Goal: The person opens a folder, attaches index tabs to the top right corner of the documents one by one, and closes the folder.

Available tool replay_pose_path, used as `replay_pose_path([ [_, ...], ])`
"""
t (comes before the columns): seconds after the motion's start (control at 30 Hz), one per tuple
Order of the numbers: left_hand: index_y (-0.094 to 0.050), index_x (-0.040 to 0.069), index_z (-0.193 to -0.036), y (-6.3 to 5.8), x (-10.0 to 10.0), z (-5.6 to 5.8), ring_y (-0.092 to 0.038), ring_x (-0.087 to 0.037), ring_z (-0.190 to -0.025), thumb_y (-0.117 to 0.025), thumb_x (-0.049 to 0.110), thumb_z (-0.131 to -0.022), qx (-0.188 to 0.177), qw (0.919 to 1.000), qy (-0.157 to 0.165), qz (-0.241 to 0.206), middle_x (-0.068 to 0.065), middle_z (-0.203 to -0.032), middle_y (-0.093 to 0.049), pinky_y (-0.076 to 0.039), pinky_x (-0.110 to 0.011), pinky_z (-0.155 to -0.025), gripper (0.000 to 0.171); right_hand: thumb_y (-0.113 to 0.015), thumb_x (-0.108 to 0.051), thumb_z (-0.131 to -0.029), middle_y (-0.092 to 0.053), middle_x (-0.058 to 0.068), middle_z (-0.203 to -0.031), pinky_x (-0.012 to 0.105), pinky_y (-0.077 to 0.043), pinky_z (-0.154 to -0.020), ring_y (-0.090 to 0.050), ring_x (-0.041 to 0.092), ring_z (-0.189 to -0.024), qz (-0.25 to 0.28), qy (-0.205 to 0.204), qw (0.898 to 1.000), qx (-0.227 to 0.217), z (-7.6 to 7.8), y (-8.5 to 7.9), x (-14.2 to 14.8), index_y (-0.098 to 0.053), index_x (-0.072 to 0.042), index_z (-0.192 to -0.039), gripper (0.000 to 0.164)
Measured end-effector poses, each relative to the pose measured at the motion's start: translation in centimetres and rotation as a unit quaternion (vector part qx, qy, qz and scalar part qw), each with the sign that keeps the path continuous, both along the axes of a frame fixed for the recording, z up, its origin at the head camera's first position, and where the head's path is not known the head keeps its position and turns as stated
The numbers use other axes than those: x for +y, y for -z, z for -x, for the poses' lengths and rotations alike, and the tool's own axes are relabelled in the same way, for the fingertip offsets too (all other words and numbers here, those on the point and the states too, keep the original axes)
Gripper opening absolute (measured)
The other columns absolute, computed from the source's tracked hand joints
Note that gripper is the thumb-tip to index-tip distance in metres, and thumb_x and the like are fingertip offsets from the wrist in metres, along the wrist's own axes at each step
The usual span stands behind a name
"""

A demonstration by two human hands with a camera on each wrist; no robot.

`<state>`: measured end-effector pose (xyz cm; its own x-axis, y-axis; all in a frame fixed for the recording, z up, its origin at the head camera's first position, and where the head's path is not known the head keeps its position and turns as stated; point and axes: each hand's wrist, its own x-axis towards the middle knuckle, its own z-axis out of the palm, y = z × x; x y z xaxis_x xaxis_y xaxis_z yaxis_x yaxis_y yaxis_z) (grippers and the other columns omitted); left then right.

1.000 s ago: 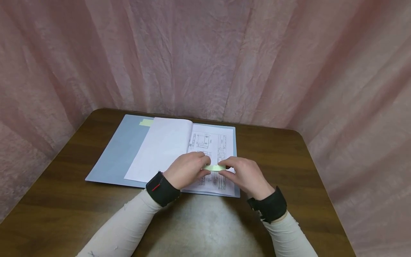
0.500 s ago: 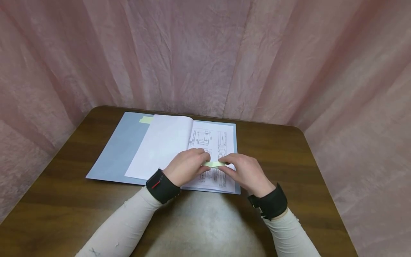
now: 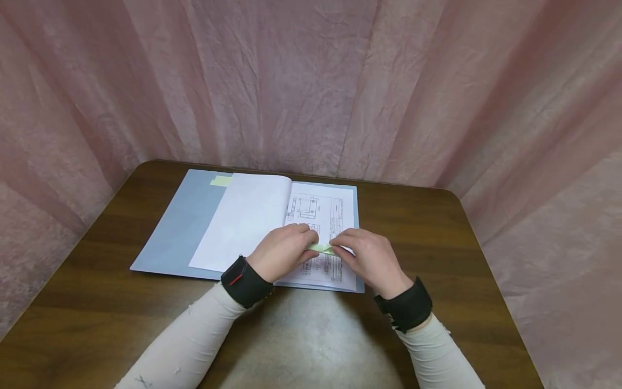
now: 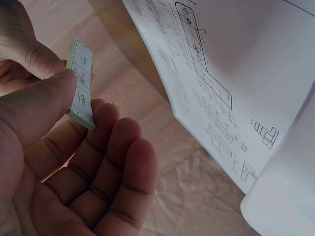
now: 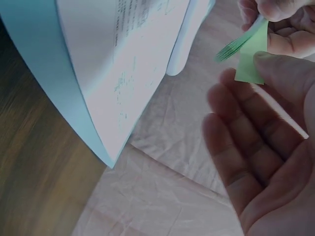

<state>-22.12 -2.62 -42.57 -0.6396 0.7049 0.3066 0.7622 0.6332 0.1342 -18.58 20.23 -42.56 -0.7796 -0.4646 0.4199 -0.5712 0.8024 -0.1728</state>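
Crosswise in long axis, green notepad, pinched by left hand, lifted sheet pinched by right hand

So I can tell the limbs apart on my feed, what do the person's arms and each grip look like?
The left sleeve and right sleeve are off-white, the left one with a dark scrawl-like mark. The left wristband and right wristband are broad and black; the left has a short red line. The left grip and right grip are ungloved.
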Motion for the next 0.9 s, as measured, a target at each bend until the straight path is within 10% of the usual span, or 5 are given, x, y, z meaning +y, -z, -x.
replay_pose_path([
  [0.9,-0.069,0.017,-0.098,-0.05,0.20,-0.36,-0.047,-0.008,-0.071,-0.078,0.032,-0.086,-0.010,0.9999,0.010,-0.005,0.010,-0.081,-0.052,-0.041,-0.024,-0.064,0.021,-0.078,-0.027,-0.085,-0.065,-0.014,-0.092,0.025,-0.048,-0.074,-0.058,0.005,-0.085,0.012,-0.021,0.999,0.034,-0.10,0.06,-0.36,-0.079,-0.022,-0.098,0.013],
])
